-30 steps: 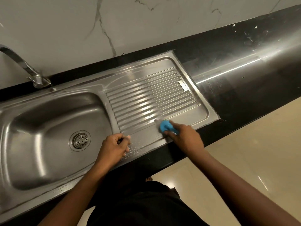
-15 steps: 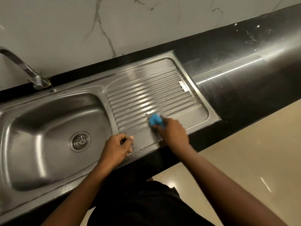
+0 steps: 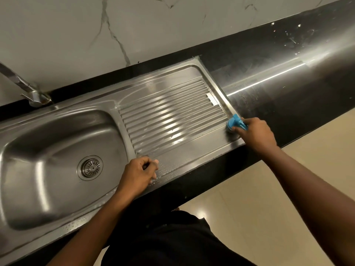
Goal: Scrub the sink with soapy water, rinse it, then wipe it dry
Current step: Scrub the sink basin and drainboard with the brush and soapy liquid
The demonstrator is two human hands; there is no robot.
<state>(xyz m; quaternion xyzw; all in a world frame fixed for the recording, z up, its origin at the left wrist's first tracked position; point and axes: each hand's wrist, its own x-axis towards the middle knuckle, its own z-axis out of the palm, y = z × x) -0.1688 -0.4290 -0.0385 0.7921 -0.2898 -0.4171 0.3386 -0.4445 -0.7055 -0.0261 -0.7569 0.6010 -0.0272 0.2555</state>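
A stainless steel sink (image 3: 57, 135) fills the left, with a round drain (image 3: 89, 167) in its basin and a ribbed drainboard (image 3: 169, 116) on the right. My right hand (image 3: 255, 134) grips a blue-handled scrubber (image 3: 235, 123) and presses it on the drainboard's right front corner. My left hand (image 3: 140, 174) rests as a loose fist on the sink's front rim, between basin and drainboard, holding nothing that I can see. Soapy droplets speckle the rim beside it.
A metal tap (image 3: 28, 89) rises at the back left against the marble wall (image 3: 134, 25). The black countertop (image 3: 288, 73) runs to the right, with white specks at its far end. Beige floor tiles (image 3: 278, 208) lie below the counter's front edge.
My right hand has swept the scrubber from the middle front of the drainboard out to its right edge. My left hand has stayed on the front rim.
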